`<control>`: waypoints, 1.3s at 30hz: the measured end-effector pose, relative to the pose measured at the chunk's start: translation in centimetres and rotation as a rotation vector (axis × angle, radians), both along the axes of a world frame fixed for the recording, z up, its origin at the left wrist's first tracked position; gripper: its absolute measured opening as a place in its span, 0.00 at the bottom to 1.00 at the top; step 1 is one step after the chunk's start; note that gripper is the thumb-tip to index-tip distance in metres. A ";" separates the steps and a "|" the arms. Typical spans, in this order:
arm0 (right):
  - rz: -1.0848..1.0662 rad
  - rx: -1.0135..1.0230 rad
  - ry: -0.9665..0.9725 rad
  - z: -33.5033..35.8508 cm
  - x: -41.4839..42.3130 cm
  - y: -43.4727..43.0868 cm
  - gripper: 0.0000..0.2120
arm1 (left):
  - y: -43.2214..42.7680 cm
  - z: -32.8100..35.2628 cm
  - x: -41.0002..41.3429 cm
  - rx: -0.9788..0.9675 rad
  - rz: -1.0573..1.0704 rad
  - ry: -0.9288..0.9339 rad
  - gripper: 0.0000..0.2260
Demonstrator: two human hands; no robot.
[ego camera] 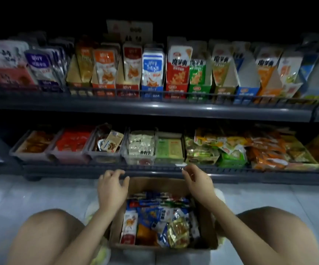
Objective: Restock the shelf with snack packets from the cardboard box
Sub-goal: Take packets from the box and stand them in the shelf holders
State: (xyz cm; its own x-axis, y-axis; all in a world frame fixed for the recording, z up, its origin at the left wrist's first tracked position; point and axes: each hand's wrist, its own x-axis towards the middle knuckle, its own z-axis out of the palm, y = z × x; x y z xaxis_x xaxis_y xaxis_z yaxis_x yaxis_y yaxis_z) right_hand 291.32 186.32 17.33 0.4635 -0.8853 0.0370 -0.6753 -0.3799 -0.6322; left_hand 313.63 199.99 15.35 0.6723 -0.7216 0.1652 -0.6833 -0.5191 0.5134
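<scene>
Both hands hang empty, fingers loosely curled: left hand [111,185], right hand [196,181]. Snack packets [160,217] fill the cardboard box [208,224] at lower centre, directly below both; neither is clearly nearer.

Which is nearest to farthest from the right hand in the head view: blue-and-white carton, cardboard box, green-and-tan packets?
1. cardboard box, directly under the right hand.
2. green-and-tan packets, lower shelf, just beyond.
3. blue-and-white carton, upper shelf, farthest back.

Matt cardboard box [208,232], glossy foil packets [177,232], smooth dark shelf edge [154,109]
</scene>
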 end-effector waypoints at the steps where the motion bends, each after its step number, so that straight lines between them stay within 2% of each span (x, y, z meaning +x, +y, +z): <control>1: 0.003 0.035 0.041 -1.5 -0.4 0.6 0.10 | 0.5 -1.4 0.0 0.022 -0.017 0.006 0.09; 5: -0.005 0.210 0.210 -8.6 -1.8 2.2 0.13 | 2.3 -7.5 0.2 0.113 -0.018 0.004 0.09; 9: -0.042 0.377 0.289 -15.1 -2.5 3.3 0.14 | 3.3 -12.0 0.2 0.191 0.059 0.037 0.10; 12: -0.097 0.477 0.314 -18.5 -2.0 3.7 0.15 | 3.4 -14.5 0.2 0.185 0.061 0.037 0.15; 17: -0.213 0.618 0.306 -22.0 -0.4 4.3 0.19 | 3.1 -17.2 -0.1 0.287 0.015 0.123 0.26; 23: -0.434 0.782 0.216 -25.1 2.0 3.9 0.18 | 3.6 -18.5 -0.8 0.250 0.008 0.172 0.30; 29: -0.694 0.904 -0.044 -26.3 3.3 3.9 0.05 | 3.5 -18.5 -0.7 0.249 0.007 0.156 0.31; 30: -0.700 0.901 -0.087 -26.1 3.3 3.9 0.03 | 3.5 -18.5 -0.7 0.240 0.006 0.163 0.31; 33: -0.666 0.949 -0.287 -24.7 2.4 3.6 0.07 | 3.5 -18.7 -0.4 0.211 0.018 0.178 0.29; 37: -0.565 1.036 -0.467 -22.1 -0.3 2.8 0.05 | 3.4 -17.8 -0.5 0.171 0.048 0.010 0.25; 39: -0.513 1.081 -0.516 -21.1 -1.5 2.5 0.05 | 2.8 -16.6 -1.0 0.131 -0.026 -0.026 0.24</control>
State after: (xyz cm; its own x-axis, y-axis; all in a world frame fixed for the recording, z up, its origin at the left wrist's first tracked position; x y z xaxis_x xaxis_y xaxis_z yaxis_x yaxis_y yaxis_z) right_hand 289.86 188.79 -3.74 0.2116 -0.6498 -0.7300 -0.1797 0.7084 -0.6826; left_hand 312.65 202.79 -1.27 0.6497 -0.7554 0.0854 -0.7096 -0.5622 0.4247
